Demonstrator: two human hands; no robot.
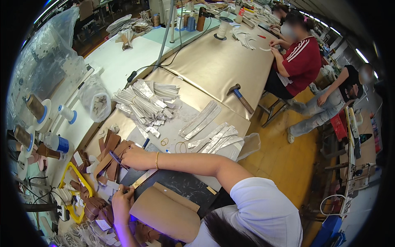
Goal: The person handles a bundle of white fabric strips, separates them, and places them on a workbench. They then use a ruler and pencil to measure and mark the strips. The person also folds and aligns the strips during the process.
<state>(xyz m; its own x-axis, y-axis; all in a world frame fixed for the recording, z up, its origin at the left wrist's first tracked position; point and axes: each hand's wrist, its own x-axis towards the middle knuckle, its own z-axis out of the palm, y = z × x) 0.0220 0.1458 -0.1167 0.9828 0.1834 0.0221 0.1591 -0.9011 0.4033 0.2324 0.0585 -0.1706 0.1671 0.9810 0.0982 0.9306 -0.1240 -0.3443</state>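
Right hand (139, 158): grip around blue pen-like tool (115, 157) | left hand (122, 200): pinching yellowish strip (144, 178) near one end | risk, I'd say: strip could swivel if pinch slackens

Right hand (139, 158) has a slim blue tool (115, 157), type unclear, by brown strips (108, 145). Left hand (121, 201) at lower end of yellowish ruler-like strip (144, 178), black mat (170, 178) alongside. Whitish strip bundles (140, 101) farther up the counter (205, 68); hammer (242, 99) near its right edge.

Matt leathery strips (110, 144), glossy plastic sheeting (45, 57)
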